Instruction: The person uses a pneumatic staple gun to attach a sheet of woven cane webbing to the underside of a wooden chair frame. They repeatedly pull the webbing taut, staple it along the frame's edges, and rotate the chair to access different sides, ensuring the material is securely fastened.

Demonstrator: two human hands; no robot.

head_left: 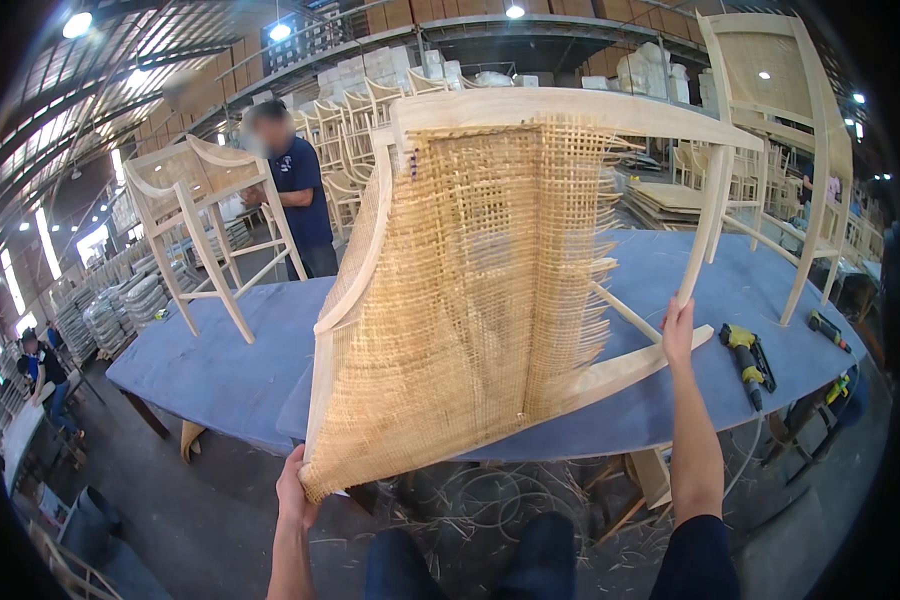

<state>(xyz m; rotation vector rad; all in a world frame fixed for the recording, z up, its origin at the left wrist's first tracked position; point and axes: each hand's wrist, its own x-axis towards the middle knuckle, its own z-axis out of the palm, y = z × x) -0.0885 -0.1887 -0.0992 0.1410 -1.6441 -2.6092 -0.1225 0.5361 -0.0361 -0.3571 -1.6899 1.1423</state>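
A pale wooden chair frame (580, 104) is tilted up in front of me over the table. Woven cane webbing (470, 290) covers it, with loose strands fraying along the right edge. My left hand (294, 492) is closed around the webbing's lower left corner; whether it also grips wood there is hidden. My right hand (678, 328) wraps round a slim chair leg (708, 225) near its end. Below that hand, another wooden leg (635, 372) slants out from behind the cane. To its right lies a yellow-and-black air stapler (745, 362) with a hose.
The blue padded table (220, 375) also carries a chair (198, 225) at left and a tall chair (770, 130) at right. A second power tool (828, 330) lies near the right edge. Behind the table stands a co-worker (298, 190). Cane scraps (500, 500) litter the floor.
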